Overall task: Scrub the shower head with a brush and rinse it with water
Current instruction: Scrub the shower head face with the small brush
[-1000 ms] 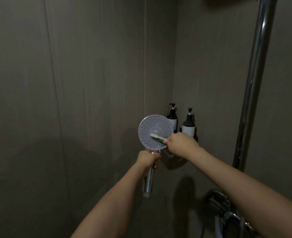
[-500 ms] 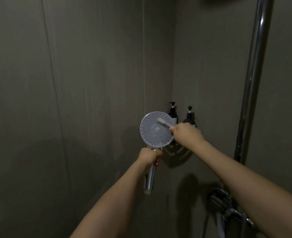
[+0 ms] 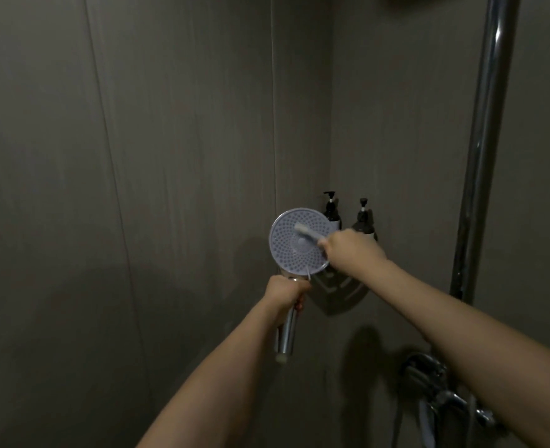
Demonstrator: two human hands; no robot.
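The shower head [image 3: 299,241] is held up in front of the corner of the stall, its round perforated face turned toward the person, its chrome handle [image 3: 286,331] running down toward 6 o'clock. The left hand [image 3: 286,292] is curled round the top of that handle, just under the disc. This looks the sound place to hold: the handle is rigid and narrow enough to wrap, while the wide disc offers no purchase. The polished metal would likely turn slippery once wet, so a full wrap seems wiser than a fingertip hold. The piece appears light and stiff; the face probably tolerates firm scrubbing. The right hand [image 3: 352,250], at 3 o'clock of the disc, pinches the brush [image 3: 309,233], a slim toothbrush-like tool, whose bristle end lies on the face toward 12 o'clock of centre. No water is seen running, so rinsing seems not yet done. Behind the disc, at 2 o'clock, two pump bottles [image 3: 363,219] stand on a corner shelf [image 3: 338,294]. A chrome pipe [image 3: 480,156] rises at 3 o'clock, with the tap [image 3: 435,383] at 5 o'clock.
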